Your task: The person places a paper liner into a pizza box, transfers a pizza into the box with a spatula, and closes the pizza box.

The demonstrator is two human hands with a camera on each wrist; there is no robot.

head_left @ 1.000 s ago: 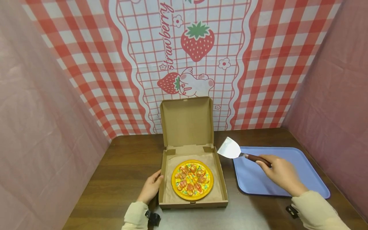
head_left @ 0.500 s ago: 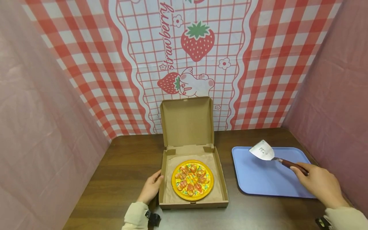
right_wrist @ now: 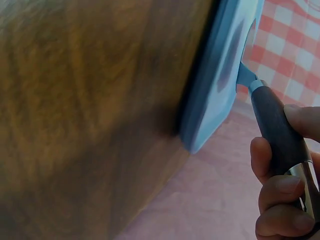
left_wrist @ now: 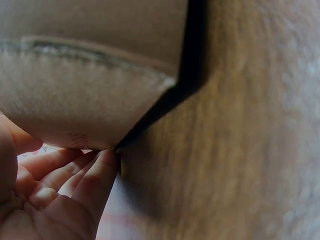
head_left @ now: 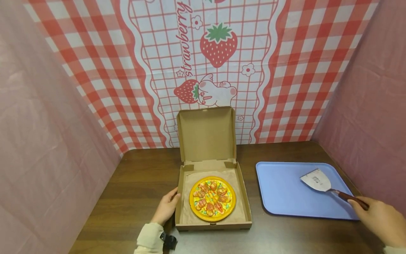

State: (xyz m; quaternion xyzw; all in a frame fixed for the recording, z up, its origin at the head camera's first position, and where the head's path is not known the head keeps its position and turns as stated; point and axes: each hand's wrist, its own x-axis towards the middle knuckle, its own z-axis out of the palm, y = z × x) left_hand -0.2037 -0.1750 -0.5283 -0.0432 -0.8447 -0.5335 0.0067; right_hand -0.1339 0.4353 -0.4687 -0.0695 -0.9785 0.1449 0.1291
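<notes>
A metal spatula [head_left: 318,182] with a dark wooden handle is in my right hand [head_left: 379,218]. In the right wrist view my fingers curl round the dark handle [right_wrist: 280,130]. The blade is over the blue tray [head_left: 279,201]; whether it touches the tray I cannot tell. My left hand [head_left: 166,206] rests against the left outer wall of a cardboard pizza box [head_left: 214,227]. The left wrist view shows its fingertips [left_wrist: 102,160] touching the box wall near the table. Inside the box, on brown paper, lies a round toy-like pizza [head_left: 212,199] with a yellow rim.
The box lid [head_left: 207,135] stands raised at the back. Brown wooden table [head_left: 133,190] lies around the box and tray. A red-checked strawberry cloth [head_left: 219,46] hangs behind, and pink cloth [head_left: 368,98] hangs at the sides.
My right hand has carried the spatula rightward and toward me, from beside the box lid to over the tray's right part. My left hand, the box and the pizza have stayed put.
</notes>
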